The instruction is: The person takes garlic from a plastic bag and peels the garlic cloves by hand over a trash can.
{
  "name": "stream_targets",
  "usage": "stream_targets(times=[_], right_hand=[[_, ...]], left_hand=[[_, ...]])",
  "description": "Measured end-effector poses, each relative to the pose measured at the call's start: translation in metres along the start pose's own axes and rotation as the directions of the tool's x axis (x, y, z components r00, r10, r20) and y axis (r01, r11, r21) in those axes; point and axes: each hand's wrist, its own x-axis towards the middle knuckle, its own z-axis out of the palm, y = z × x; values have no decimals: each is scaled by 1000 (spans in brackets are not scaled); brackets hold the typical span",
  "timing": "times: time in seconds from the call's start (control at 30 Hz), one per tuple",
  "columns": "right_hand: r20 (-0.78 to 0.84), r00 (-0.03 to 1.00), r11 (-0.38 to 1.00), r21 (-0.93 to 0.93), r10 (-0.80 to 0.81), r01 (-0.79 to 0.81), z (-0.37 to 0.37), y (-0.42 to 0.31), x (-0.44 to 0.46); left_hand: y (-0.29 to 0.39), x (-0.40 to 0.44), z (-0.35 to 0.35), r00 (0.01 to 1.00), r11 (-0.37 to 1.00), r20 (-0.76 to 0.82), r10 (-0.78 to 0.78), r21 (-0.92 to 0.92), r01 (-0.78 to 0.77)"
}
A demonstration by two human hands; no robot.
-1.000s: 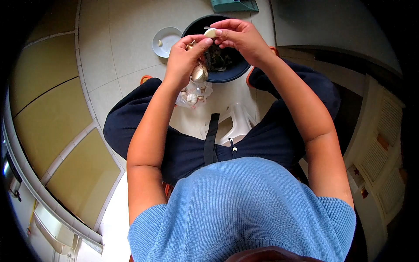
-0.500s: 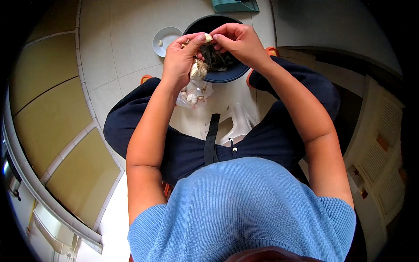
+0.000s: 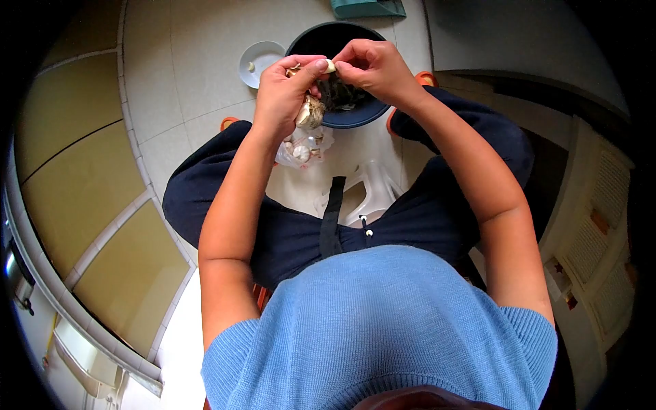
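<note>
Above a dark round bin [image 3: 359, 117], my left hand [image 3: 287, 85] pinches a pale garlic clove [image 3: 329, 66] between thumb and fingers. The same hand also keeps a partly broken garlic bulb [image 3: 309, 113] against its palm. My right hand [image 3: 369, 68] is closed in a pinch at the clove's right end; whether a bit of skin is between its fingertips is too small to make out. Dark, crumpled scraps show inside the bin. Below my left hand, a clear plastic bag [image 3: 301, 149] of garlic bulbs sits on the floor.
A white plate [image 3: 262, 53] with one small clove on it lies left of the bin. Between my legs stands a white plastic stool [image 3: 372, 191]. A teal dustpan-like object [image 3: 369, 8] is beyond the bin, and tan cabinet doors [image 3: 89, 178] line the left side.
Both hands have shifted slightly, and the clove sits a little lower and further right. My right fingers have curled in more at its end.
</note>
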Motion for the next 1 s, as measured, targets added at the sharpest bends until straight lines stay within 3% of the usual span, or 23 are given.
stream_targets(times=[0.07,0.2,0.27,0.37,0.6,0.77,1.0], right_hand=[[36,999,994,100,35,-39,-2,1,-1],[53,998,999,26,40,-41,-2,-1,1],[30,996,963,255,82,-87,0,-9,4],[50,995,956,278,81,-92,-2,-9,10],[-13,997,973,222,70,-65,0,-10,3],[-7,1000,996,86,-2,3,-1,-1,5],[19,996,981,169,90,-92,2,-3,1]], left_hand=[[3,-2,2,1000,999,19,13,36,-13],[2,-5,4,998,999,55,-25,28,24],[3,0,1,999,1000,46,20,10,-20],[9,3,0,997,997,28,71,-20,-71],[4,1,2,999,998,-6,50,-36,-50],[5,1,3,999,999,5,48,6,-48],[1,-1,1,1000,999,15,0,-33,1]])
